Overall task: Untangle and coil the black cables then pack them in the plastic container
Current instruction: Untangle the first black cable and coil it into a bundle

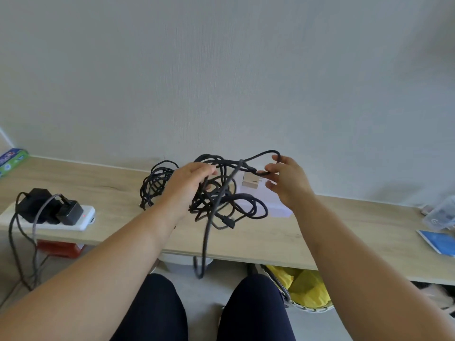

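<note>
Left hand [188, 184] fingers curled round black cables [214, 205] tangle, over wooden table [320, 242] centre. Right hand [286, 183] pinches one loop at tangle's right. One strand hangs over near edge. Power strip [81, 221] lies left.

Cables [221, 200] in middle of frame were black. Table [332, 232] was pale wood with faint grain lines. Wall [221, 70] was plain whitish grey. Power strip [81, 226] at left was white with tiny red light; plugs [70, 212] on it were black. Packet [11, 161] at far left was green and blue. Small box [250, 181] was tan. Booklet [437, 243] at right was blue. Bag [307, 286] at bottom was yellow. Trousers [155, 313] were dark navy.
</note>
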A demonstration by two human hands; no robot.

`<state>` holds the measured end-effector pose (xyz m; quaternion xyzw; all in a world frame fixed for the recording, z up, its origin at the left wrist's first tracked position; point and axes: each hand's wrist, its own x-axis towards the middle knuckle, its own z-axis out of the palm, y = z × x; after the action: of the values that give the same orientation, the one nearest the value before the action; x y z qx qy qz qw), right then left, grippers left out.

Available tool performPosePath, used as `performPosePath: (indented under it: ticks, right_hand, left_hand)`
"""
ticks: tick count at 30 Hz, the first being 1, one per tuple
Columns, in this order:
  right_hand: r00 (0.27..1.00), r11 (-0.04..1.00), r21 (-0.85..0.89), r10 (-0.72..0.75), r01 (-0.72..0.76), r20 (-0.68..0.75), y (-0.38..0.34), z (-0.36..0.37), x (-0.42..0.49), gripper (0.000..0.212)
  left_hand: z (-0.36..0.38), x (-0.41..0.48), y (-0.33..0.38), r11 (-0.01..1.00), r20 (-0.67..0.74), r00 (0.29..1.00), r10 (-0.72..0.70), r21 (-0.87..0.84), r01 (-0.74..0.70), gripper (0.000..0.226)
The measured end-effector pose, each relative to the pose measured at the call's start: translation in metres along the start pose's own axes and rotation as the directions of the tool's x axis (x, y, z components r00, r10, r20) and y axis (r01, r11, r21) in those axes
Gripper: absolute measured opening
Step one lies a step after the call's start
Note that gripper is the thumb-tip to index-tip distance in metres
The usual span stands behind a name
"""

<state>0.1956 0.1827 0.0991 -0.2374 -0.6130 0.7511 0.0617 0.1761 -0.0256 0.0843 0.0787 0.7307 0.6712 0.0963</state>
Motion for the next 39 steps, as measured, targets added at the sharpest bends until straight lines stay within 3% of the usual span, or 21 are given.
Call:
performPosePath:
  ticks: [3, 8, 12, 13, 15, 16, 18, 20, 23, 26, 28, 30, 31, 35, 39]
  right_hand:
    - [1.0, 0.983, -0.181, -0.018, 0.022, 0.023, 0.003, -0.001, 0.001, 0.034]
    - [0.997, 0.96, -0.282, -0.028, 0.008, -0.067, 0.006, -0.009, 0.011, 0.045]
    - [0.99, 0.915, -0.401, -0.086, 0.034, -0.112, 0.022, -0.015, 0.014, 0.075]
    - [0.989, 0.856, -0.515, -0.108, 0.042, -0.099, 0.025, -0.015, 0.012, 0.075]
    - [0.988, 0.574, -0.816, -0.153, 0.062, -0.033, 0.029, -0.013, 0.006, 0.072]
    - [0.975, 0.437, -0.891, -0.222, 0.127, 0.03, 0.03, -0.011, 0.002, 0.07]
    - [0.88, 0.359, -0.849, -0.419, 0.388, 0.225, 0.031, -0.007, -0.007, 0.067]
    - [0.774, 0.425, -0.674, -0.514, 0.604, 0.37, 0.034, -0.006, -0.013, 0.063]
    - [0.725, 0.468, -0.559, -0.524, 0.684, 0.448, 0.035, -0.007, -0.02, 0.049]
    - [0.655, 0.447, -0.489, -0.61, 0.749, 0.447, 0.032, -0.008, -0.022, 0.028]
    - [0.709, 0.557, -0.443, -0.607, 0.702, 0.359, 0.029, -0.008, -0.019, 0.021]
    - [0.848, 0.732, -0.429, -0.475, 0.529, 0.234, 0.02, -0.006, -0.015, 0.027]
    - [0.892, 0.76, -0.469, -0.411, 0.45, 0.189, 0.015, -0.006, -0.013, 0.025]
    - [0.958, 0.704, -0.651, -0.237, 0.283, 0.161, -0.001, -0.007, -0.009, 0.024]
    - [0.945, 0.575, -0.761, -0.069, 0.3, 0.32, -0.008, 0.0, -0.017, 0.021]
  left_hand:
    - [-0.001, 0.001, 0.003, 0.981, -0.063, 0.991, -0.117, -0.162, 0.106, 0.021]
    - [0.007, -0.002, 0.001, 0.915, 0.047, 0.986, -0.157, -0.368, 0.164, 0.022]
    - [0.015, -0.004, 0.004, 0.989, 0.06, 0.995, -0.078, -0.125, 0.085, 0.021]
    - [0.016, -0.003, 0.005, 0.997, 0.061, 0.997, -0.049, -0.057, 0.052, 0.021]
    - [0.019, -0.003, 0.007, 1.0, 0.076, 0.997, -0.013, 0.027, 0.011, 0.021]
    - [0.021, -0.004, 0.009, 0.999, 0.091, 0.996, -0.006, 0.044, 0.002, 0.019]
    - [0.021, -0.005, 0.01, 0.999, 0.103, 0.995, -0.004, 0.048, -0.001, 0.018]
    - [0.02, -0.003, 0.009, 1.0, 0.076, 0.997, -0.011, 0.029, 0.009, 0.019]
    - [0.017, 0.0, 0.008, 0.999, 0.027, 0.999, -0.033, 0.037, 0.032, 0.018]
    - [0.018, 0.001, 0.008, 0.996, 0.042, 0.999, -0.02, 0.083, 0.017, 0.016]
    - [0.018, 0.0, 0.006, 0.994, 0.081, 0.997, 0.006, 0.11, -0.014, 0.015]
    - [0.017, -0.003, 0.001, 0.985, 0.146, 0.989, 0.025, 0.165, -0.049, 0.018]
    - [0.017, -0.004, -0.002, 0.974, 0.174, 0.984, 0.033, 0.217, -0.071, 0.02]
    - [0.024, -0.009, -0.003, 0.924, 0.252, 0.966, 0.052, 0.355, -0.143, 0.013]
    - [0.028, -0.01, -0.003, 0.957, 0.223, 0.975, 0.022, 0.278, -0.085, 0.015]
